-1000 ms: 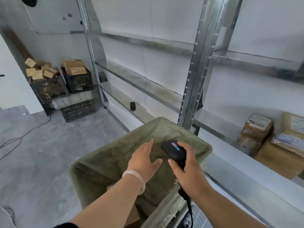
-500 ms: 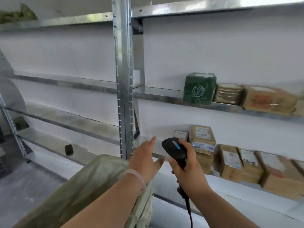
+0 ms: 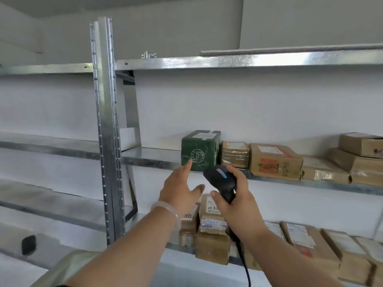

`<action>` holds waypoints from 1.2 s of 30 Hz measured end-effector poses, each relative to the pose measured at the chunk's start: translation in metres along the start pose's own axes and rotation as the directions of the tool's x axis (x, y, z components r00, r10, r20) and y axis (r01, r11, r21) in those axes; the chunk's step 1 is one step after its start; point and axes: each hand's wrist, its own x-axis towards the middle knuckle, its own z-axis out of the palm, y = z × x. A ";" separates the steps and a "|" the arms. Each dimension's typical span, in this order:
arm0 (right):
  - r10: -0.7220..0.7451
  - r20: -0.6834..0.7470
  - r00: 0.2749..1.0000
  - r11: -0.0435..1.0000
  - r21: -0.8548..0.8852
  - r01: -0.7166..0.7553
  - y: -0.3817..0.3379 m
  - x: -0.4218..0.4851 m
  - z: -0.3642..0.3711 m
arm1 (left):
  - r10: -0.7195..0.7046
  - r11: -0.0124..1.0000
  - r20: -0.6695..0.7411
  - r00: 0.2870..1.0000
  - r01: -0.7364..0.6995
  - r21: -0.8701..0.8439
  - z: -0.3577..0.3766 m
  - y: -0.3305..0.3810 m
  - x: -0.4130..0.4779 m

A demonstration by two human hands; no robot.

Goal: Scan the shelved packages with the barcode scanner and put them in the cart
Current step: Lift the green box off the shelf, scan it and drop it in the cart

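Note:
My right hand [image 3: 236, 201] grips a black barcode scanner [image 3: 221, 179] with a cable hanging below it, pointed toward the shelves. My left hand [image 3: 182, 189] is held out with fingers straight and holds nothing; its fingertips overlap the lower front of a green box [image 3: 200, 148] on the middle shelf [image 3: 151, 158], and I cannot tell if they touch it. Brown cardboard packages [image 3: 275, 161] line that shelf to the right of the green box. More brown packages [image 3: 211, 224] sit on the lower shelf. The cart's green cloth edge [image 3: 62, 268] shows at bottom left.
A galvanized steel upright [image 3: 106, 131] stands left of my hands. The shelf bays left of it hold only a small black object [image 3: 28, 244] on the bottom shelf. A top shelf [image 3: 228, 61] runs overhead against a white wall.
My view has swung right and up from the cart to the shelves. Both hands rose with it, and my left hand now reaches up to the green box. The scanner stays in my right hand.

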 end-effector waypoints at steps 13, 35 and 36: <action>0.037 -0.109 0.993 0.999 0.027 -0.034 0.004 0.133 -0.020 | -0.053 0.999 -0.067 0.996 0.053 -0.010 -0.009 0.010 0.115; 0.214 -0.204 0.955 0.971 0.148 -0.186 0.025 0.184 0.030 | -0.102 0.891 0.074 0.992 0.124 -0.438 -0.001 -0.014 0.159; 0.199 -0.205 0.958 0.974 0.149 -0.170 0.024 0.177 0.030 | -0.095 0.884 0.069 0.993 0.116 -0.453 0.000 -0.015 0.151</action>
